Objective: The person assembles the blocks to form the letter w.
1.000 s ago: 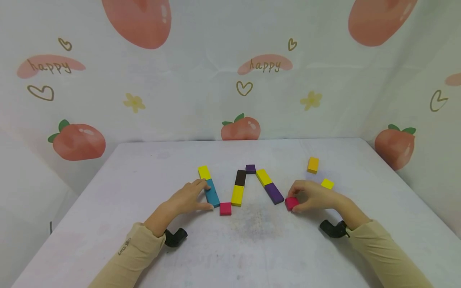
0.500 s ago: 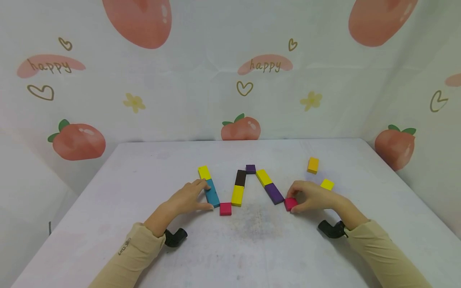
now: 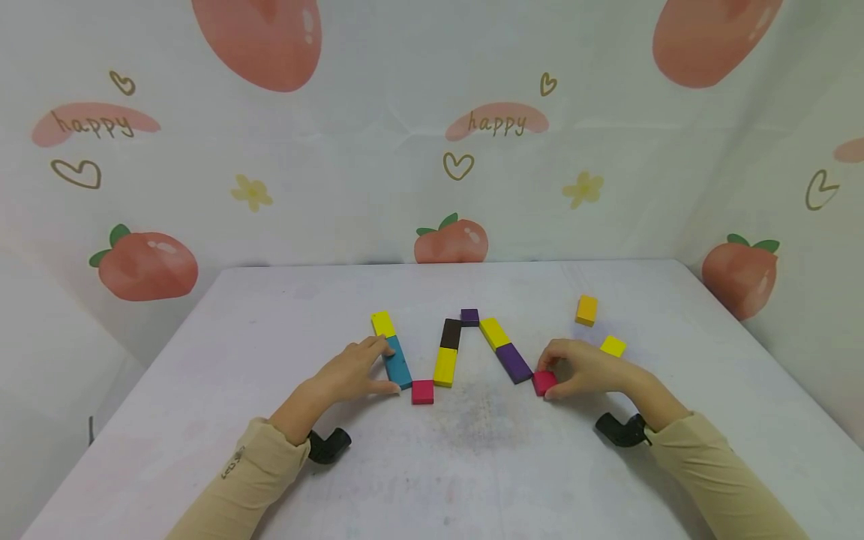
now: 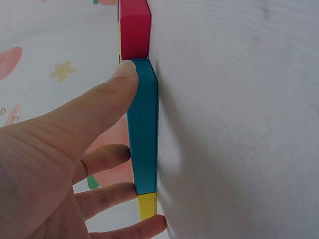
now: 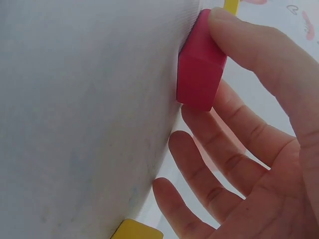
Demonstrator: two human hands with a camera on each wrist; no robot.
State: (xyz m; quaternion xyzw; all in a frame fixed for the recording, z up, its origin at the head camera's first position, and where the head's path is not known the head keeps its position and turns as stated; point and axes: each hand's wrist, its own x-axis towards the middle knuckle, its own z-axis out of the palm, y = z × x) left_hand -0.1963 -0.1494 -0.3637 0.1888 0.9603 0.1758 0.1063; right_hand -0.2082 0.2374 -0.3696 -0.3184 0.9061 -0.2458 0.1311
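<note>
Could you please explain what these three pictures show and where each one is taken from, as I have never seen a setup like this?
These show a person's two bare hands, not a machine. One camera sits on the head, looking down at a white table; one sits on each wrist. Flat coloured wooden blocks lie in a zigzag. The left hand touches the long teal block, beside a small red square block. The right hand pinches another red square block next to the long purple block. Two loose yellow blocks lie farther right.
</note>
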